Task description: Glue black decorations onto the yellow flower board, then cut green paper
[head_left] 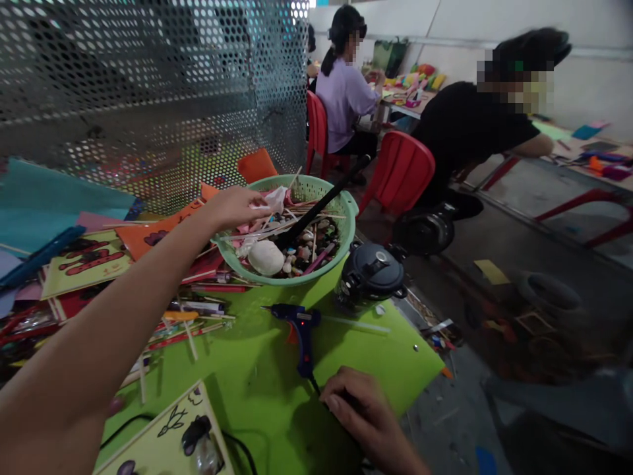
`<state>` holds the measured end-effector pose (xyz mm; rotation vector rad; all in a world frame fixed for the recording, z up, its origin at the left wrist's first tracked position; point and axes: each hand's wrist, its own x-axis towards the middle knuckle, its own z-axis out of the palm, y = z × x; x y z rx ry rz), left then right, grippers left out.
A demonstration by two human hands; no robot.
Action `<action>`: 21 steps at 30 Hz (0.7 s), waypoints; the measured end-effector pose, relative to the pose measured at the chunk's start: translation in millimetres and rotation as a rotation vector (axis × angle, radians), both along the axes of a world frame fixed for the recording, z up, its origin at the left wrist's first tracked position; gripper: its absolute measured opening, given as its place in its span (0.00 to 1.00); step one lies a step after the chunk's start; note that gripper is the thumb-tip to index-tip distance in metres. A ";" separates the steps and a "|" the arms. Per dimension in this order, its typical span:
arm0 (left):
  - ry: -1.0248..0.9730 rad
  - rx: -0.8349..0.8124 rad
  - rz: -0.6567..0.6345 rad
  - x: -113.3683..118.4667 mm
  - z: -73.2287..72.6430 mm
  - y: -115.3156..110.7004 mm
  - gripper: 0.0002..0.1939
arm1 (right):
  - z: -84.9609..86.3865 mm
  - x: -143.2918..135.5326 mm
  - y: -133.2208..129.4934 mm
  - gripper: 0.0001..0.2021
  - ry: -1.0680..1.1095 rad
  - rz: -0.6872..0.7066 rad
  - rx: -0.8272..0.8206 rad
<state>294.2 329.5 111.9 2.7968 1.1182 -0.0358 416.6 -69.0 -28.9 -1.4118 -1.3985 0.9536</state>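
My left hand [240, 208] reaches over the left rim of a green plastic basket [309, 280], its fingers stretched out over crumpled white and pink scraps [275, 200]. In the basket lie small pebbles [291, 262], thin sticks, a large white stone [266, 257] and a long black rod [321, 206] that leans out to the right. A blue glue gun [301, 333] with a lit red light lies on the green tabletop [262, 369], a clear glue stick [353, 324] behind it. Beside its cord, my right hand [363, 406] is curled closed; the inside of its grip is hidden.
A dark lidded pot [373, 274] stands right of the basket, near the table edge. Coloured paper, pens and sticks [198, 307] are heaped at left. A decorated board [173, 435] lies in front. Two people sit beyond, near red chairs [400, 171]; scraps litter the floor.
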 end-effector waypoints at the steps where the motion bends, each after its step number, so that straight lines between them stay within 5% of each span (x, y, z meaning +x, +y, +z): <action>1: 0.030 0.094 0.017 2.2 -0.8 5.4 0.26 | -0.8 -0.1 -0.7 0.13 -0.001 -0.005 -0.003; 8: 0.206 0.180 0.116 27.5 -16.8 22.5 0.28 | -7.1 0.3 -4.5 0.11 -0.023 -0.003 -0.039; 14: 0.186 0.135 0.159 46.4 -33.1 28.6 0.17 | -9.6 1.4 -4.1 0.10 -0.019 0.004 -0.019; 17: 0.117 0.114 0.180 45.4 -24.0 33.7 0.16 | -9.6 2.1 -5.1 0.09 -0.025 0.003 -0.025; 21: -0.094 0.119 0.191 35.9 12.4 41.9 0.21 | -9.2 2.8 -6.2 0.09 -0.026 0.023 -0.034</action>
